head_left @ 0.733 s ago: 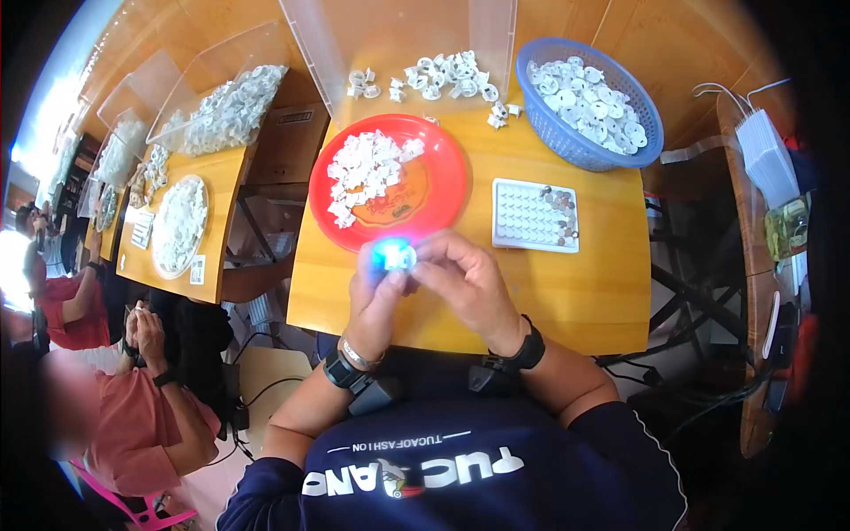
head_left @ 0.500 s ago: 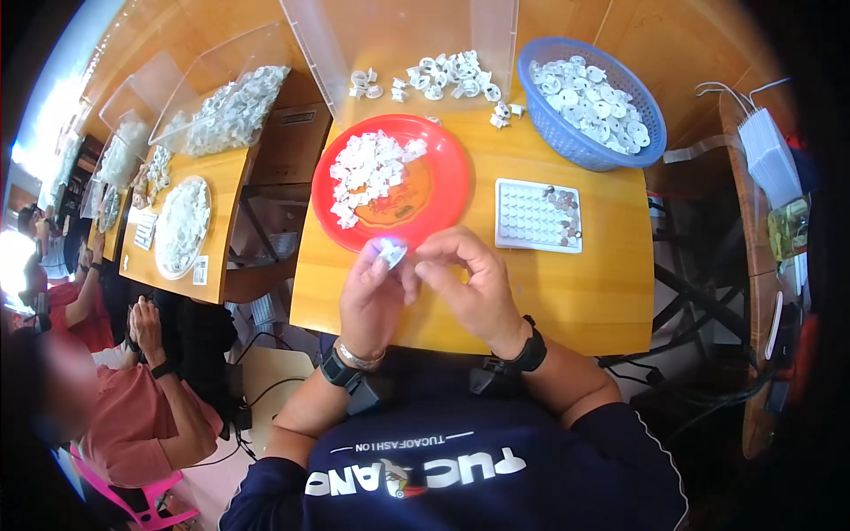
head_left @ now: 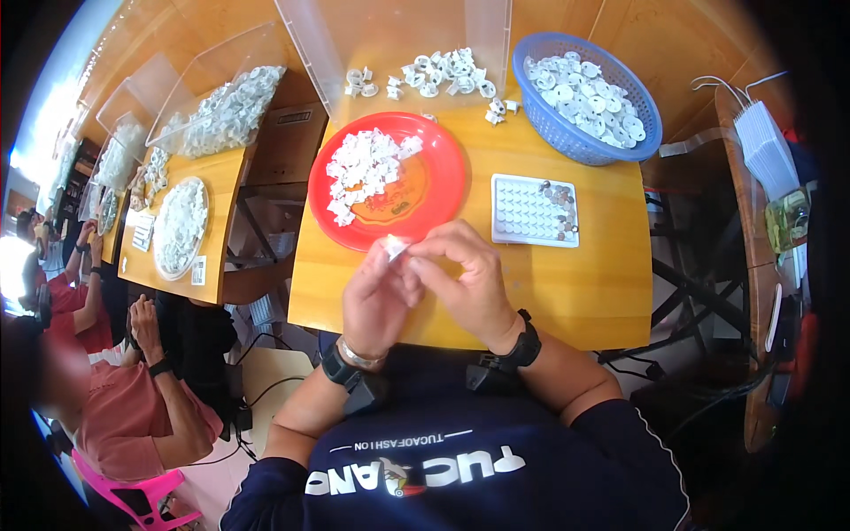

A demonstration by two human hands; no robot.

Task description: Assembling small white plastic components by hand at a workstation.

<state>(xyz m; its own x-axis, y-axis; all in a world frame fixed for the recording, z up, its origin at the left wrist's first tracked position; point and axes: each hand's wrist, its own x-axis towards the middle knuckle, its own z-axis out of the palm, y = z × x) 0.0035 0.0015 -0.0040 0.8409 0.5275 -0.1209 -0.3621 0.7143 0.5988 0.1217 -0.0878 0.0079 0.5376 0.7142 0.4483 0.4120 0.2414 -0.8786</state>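
Small white plastic part [head_left: 395, 247]: pinched between the fingertips of both hands, held just above the near rim of the red plate [head_left: 443, 190], over the middle of the counter [head_left: 567, 292]

Left hand [head_left: 376, 296]: fingers curled, tips closed on the part from the left side

Right hand [head_left: 465, 283]: fingers bent over, thumb and forefinger pressed on the same part from the right

Red plate: near the far edge of the counter, carrying a heap of white parts [head_left: 363, 168] on its left half

White compartment tray [head_left: 535, 210]: right of the plate, apart from it; a few small dark pieces in its right-hand cells

Blue basket [head_left: 642, 133]: far right corner, holding round white pieces

Handling note: judged a fine two-handed fit; best done with the part kept low over the counter, grip firm but light, so that a slip drops it on the counter and not off the near edge
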